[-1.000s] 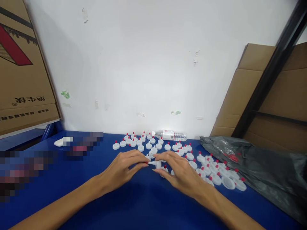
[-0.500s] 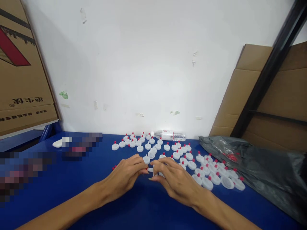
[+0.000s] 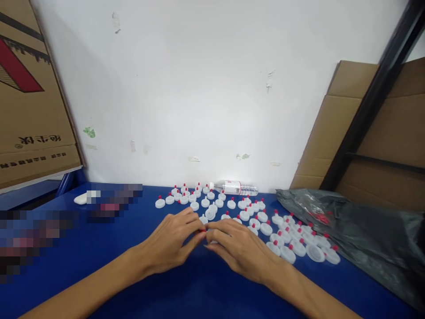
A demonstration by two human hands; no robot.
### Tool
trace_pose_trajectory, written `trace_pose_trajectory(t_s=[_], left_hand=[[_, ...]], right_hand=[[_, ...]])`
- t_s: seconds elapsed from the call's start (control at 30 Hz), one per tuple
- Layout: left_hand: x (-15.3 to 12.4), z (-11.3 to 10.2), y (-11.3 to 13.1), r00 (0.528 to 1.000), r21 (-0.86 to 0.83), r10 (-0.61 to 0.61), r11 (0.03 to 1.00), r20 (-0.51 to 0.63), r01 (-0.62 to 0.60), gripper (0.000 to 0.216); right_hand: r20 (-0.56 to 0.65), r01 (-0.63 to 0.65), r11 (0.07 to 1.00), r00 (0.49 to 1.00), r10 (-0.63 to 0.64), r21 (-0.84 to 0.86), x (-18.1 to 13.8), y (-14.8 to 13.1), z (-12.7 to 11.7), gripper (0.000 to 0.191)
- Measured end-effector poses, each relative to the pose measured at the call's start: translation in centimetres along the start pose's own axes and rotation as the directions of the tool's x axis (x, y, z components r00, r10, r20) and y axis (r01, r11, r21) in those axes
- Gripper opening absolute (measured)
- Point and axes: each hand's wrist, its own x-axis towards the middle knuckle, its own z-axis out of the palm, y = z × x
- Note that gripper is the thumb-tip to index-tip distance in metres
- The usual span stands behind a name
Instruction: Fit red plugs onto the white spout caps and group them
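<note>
My left hand [image 3: 171, 239] is closed, its thumb and forefinger pinching a small red tip cap [image 3: 202, 230]. My right hand [image 3: 241, 243] grips a white plastic nozzle lid, mostly covered by the fingers. Both hands meet at the middle of the blue table, and the red cap sits against the lid's spout. How far the cap is seated cannot be seen. Behind my hands stand several white lids [image 3: 160, 203] with red tips on their spouts. A few lids lack a red tip, among them one [image 3: 210, 214] lying tilted just beyond my fingers.
A clear bottle [image 3: 232, 187] lies along the white wall. More red-tipped lids [image 3: 287, 254] crowd the right side beside a dark plastic bag [image 3: 372, 243]; a clear bag with red caps [image 3: 320, 217] rests on it. A white object [image 3: 81, 198] and blurred patches are at left.
My hands have come closer together, pressing the red cap onto the lid's spout, which showed between them before. The lids on the table stay where they were.
</note>
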Motion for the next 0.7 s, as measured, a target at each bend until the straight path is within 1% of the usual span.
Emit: trace_pose_trajectory(t_s=[0.1, 0.17, 0.23, 0.27, 0.33, 0.4, 0.47, 0.53, 0.6, 0.7], left_hand=[[0.3, -1.4, -1.1, 0.997, 0.068, -0.066, 0.996, 0.041, 0.063, 0.020], [0.4, -2.5, -2.5, 0.988, 0.114, -0.126, 0.987, 0.084, 0.116, 0.019], [0.3, -3.8, -4.1, 0.970, 0.115, -0.186, 0.979, 0.157, 0.169, 0.017], [0.1, -4.5, -4.8, 0.955, 0.103, -0.220, 0.974, 0.199, 0.203, 0.015], [-0.3, -5.7, -6.0, 0.910, 0.072, -0.300, 0.954, 0.286, 0.292, 0.012], [-0.8, -6.6, -6.7, 0.863, 0.043, -0.337, 0.937, 0.376, 0.347, 0.016], [-1.2, -7.1, -7.0, 0.824, 0.031, -0.358, 0.923, 0.439, 0.385, 0.021], [-1.3, -7.1, -6.8, 0.804, 0.030, -0.373, 0.913, 0.462, 0.407, 0.022], [-1.2, -6.8, -6.4, 0.802, 0.023, -0.376, 0.910, 0.464, 0.413, 0.019], [-0.8, -6.2, -5.8, 0.815, -0.012, -0.342, 0.920, 0.467, 0.392, 0.011]], right_hand=[[0.016, -0.058, 0.998, 0.998, 0.058, -0.004, 0.0, 0.3, -0.1, 0.012], [0.008, -0.081, 0.997, 0.997, 0.082, -0.009, 0.0, 0.6, 0.0, 0.016], [0.006, -0.102, 0.994, 0.995, 0.103, -0.026, 0.0, 0.9, 0.0, 0.021], [0.014, -0.109, 0.993, 0.994, 0.109, -0.034, 0.0, 1.0, 0.0, 0.024], [0.067, -0.120, 0.992, 0.990, 0.122, -0.042, 0.1, 1.0, -0.1, 0.025], [0.137, -0.122, 0.992, 0.983, 0.126, -0.040, 0.2, 1.0, -0.2, 0.024], [0.185, -0.130, 0.991, 0.973, 0.135, -0.044, 0.1, 0.9, -0.3, 0.024], [0.205, -0.137, 0.989, 0.968, 0.146, -0.058, 0.1, 0.9, -0.3, 0.023], [0.210, -0.143, 0.987, 0.965, 0.156, -0.073, 0.0, 1.0, -0.3, 0.021], [0.208, -0.159, 0.983, 0.962, 0.176, -0.095, -0.1, 1.1, -0.4, 0.017]])
